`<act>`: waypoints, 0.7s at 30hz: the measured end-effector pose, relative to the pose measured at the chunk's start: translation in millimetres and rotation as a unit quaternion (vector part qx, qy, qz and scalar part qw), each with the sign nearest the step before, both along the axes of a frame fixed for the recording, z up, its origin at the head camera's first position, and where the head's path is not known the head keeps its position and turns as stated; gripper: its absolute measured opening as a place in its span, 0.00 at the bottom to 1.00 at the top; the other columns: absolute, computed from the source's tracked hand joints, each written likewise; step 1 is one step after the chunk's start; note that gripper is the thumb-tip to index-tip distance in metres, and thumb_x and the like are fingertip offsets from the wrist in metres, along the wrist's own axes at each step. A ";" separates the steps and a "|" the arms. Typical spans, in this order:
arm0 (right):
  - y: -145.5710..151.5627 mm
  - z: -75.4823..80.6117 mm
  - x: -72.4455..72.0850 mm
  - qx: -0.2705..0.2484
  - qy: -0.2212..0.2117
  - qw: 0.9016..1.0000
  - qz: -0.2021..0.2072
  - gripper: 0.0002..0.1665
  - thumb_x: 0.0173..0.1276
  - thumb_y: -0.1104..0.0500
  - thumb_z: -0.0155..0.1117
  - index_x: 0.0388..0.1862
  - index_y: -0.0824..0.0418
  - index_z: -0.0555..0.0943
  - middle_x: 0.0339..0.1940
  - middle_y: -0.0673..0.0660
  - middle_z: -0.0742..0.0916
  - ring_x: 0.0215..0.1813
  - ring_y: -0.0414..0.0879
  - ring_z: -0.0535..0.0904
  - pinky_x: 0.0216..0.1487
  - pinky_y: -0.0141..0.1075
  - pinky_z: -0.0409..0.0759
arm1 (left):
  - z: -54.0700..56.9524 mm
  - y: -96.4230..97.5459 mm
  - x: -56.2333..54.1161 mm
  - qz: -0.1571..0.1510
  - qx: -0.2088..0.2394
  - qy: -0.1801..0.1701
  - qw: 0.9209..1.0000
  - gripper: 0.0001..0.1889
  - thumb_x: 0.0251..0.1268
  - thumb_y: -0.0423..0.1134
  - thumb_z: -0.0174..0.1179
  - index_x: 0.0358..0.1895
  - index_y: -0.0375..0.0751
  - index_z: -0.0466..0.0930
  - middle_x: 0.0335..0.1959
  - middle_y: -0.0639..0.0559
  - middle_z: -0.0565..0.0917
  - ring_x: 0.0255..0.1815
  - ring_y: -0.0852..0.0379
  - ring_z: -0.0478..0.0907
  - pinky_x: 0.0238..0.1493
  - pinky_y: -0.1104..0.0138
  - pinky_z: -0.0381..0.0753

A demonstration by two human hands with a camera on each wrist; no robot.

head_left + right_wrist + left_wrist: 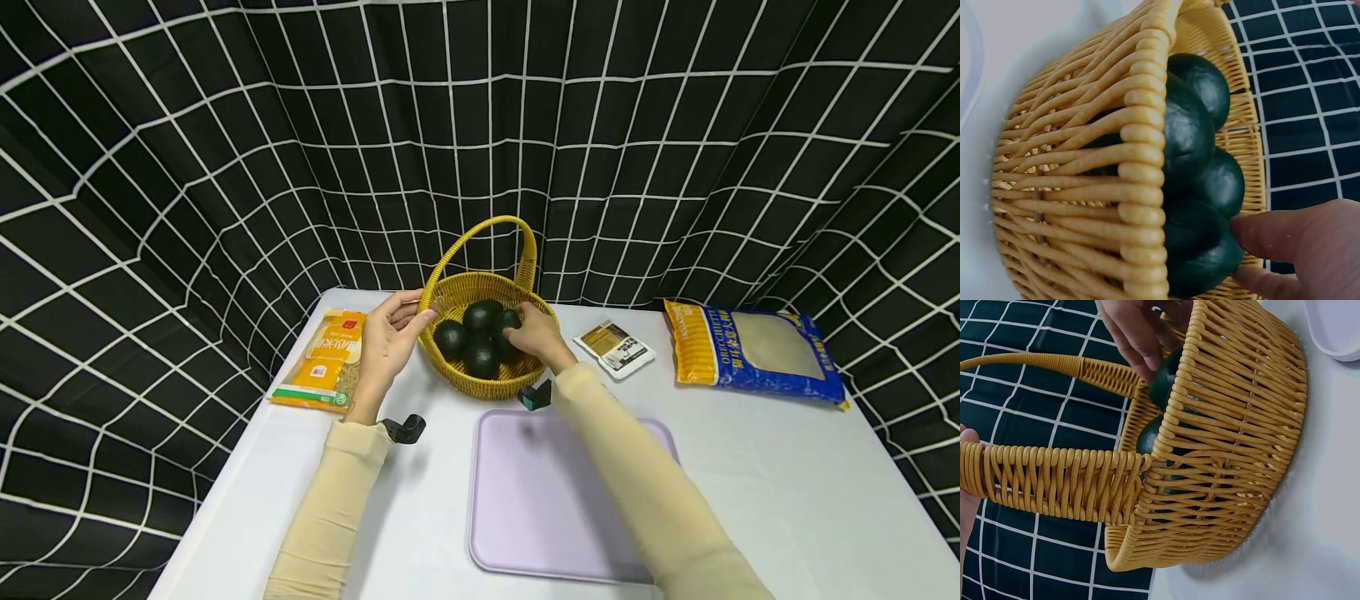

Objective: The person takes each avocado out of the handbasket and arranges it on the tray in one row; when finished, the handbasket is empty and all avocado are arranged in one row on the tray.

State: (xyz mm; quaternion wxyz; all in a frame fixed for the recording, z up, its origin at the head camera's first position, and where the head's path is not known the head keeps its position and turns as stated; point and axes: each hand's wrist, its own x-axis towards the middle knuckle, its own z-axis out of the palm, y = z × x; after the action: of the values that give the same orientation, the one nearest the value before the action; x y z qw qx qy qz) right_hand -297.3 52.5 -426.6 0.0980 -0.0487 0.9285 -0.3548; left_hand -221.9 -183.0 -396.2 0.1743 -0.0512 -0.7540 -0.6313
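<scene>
An avocado (1200,253) is pinched by the right hand (538,335) inside the basket (480,388), mid-frame in the head view, the basket's handle (1060,484) gripped by the left hand (391,336), a tray (540,500) laid lower centre.

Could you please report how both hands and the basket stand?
Left hand gripping wicker basket handle. Right hand holding one avocado inside basket. Other avocados crowded close beside it.

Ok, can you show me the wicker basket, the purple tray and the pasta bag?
Wicker basket (1235,425), left wrist view: woven side wall.
Purple tray (547,500), head view: bare flat bottom.
Orecchiette pasta bag (768,348), head view: pale panel.
</scene>
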 end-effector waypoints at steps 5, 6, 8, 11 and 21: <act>-3.8 -4.5 -4.2 0.003 0.004 1.000 -0.002 0.34 0.70 0.56 0.63 0.73 0.65 0.68 0.70 0.67 0.77 0.70 0.63 0.72 0.70 0.53 0.74 | -1.0 0.2 0.2 -0.005 0.002 0.004 1.000 0.17 0.67 0.38 0.68 0.57 0.39 0.83 0.50 0.37 0.88 0.51 0.51 0.87 0.51 0.72 0.86; -4.2 -5.0 -4.7 0.000 0.002 1.000 -0.003 0.34 0.70 0.57 0.63 0.73 0.65 0.68 0.70 0.67 0.77 0.70 0.63 0.72 0.71 0.52 0.74 | -1.2 0.3 0.1 -0.005 0.001 0.005 1.000 0.17 0.67 0.38 0.68 0.57 0.39 0.83 0.50 0.38 0.88 0.51 0.51 0.87 0.51 0.72 0.86; -5.1 -5.4 -5.8 -0.002 -0.003 1.000 -0.005 0.35 0.70 0.57 0.63 0.73 0.65 0.68 0.70 0.67 0.77 0.70 0.62 0.72 0.71 0.52 0.74 | -1.3 0.4 0.1 -0.005 0.000 0.004 1.000 0.17 0.67 0.38 0.68 0.57 0.39 0.83 0.50 0.39 0.88 0.51 0.51 0.87 0.51 0.72 0.86; -6.5 -4.8 -8.1 -0.008 -0.013 1.000 -0.007 0.34 0.70 0.56 0.64 0.72 0.65 0.68 0.70 0.67 0.77 0.71 0.63 0.71 0.71 0.52 0.74 | -1.3 0.2 0.5 -0.003 0.002 0.003 1.000 0.17 0.67 0.38 0.68 0.57 0.40 0.83 0.50 0.39 0.88 0.51 0.52 0.86 0.51 0.72 0.86; -11.8 -6.4 -12.3 -0.064 -0.058 0.996 -0.012 0.36 0.71 0.55 0.67 0.74 0.60 0.66 0.71 0.68 0.73 0.66 0.62 0.75 0.58 0.51 0.84 | -1.1 -0.3 -0.2 -0.008 0.008 0.012 1.000 0.17 0.67 0.36 0.68 0.57 0.37 0.83 0.50 0.36 0.88 0.50 0.49 0.87 0.50 0.72 0.86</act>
State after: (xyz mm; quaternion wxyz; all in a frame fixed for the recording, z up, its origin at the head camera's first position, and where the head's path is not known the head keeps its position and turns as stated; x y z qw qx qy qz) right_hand -309.7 40.7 -433.0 0.1447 -0.0233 0.8972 -0.4165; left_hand -222.1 -183.3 -397.2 0.1787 -0.0637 -0.7466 -0.6377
